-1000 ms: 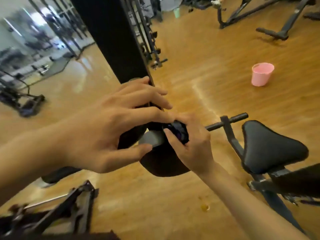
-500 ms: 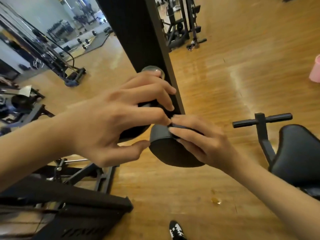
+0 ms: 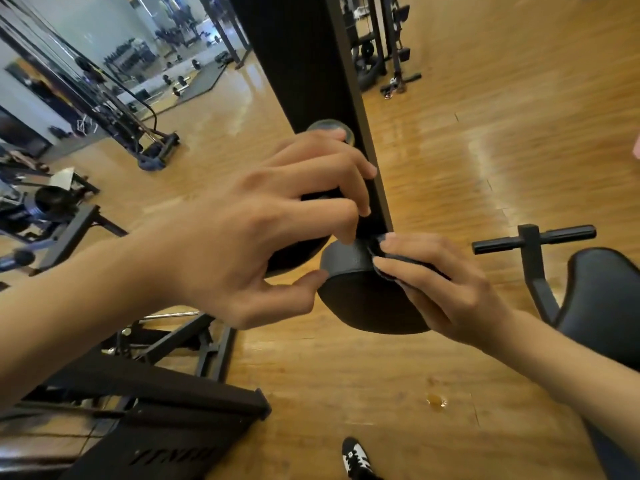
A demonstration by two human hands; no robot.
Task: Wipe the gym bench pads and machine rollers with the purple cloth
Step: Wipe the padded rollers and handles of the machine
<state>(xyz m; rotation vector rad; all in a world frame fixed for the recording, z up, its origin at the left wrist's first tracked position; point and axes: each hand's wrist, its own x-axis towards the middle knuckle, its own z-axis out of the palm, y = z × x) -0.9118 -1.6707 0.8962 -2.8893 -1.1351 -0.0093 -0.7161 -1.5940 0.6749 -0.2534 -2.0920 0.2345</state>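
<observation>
Our left hand (image 3: 263, 230) pinches the near end of the foam roller (image 3: 360, 306), thumb on its rim and index fingertip on top, most likely so the roller cannot spin away under the rubbing. Our right hand (image 3: 446, 289) bends its fingers over the purple cloth (image 3: 378, 250), which looks almost black here. The hand holds it bunched against the roller's upper side, beside the black upright post (image 3: 311, 81). The seat pad (image 3: 602, 299) on the right lies apart from both hands; we judge it a later stop.
</observation>
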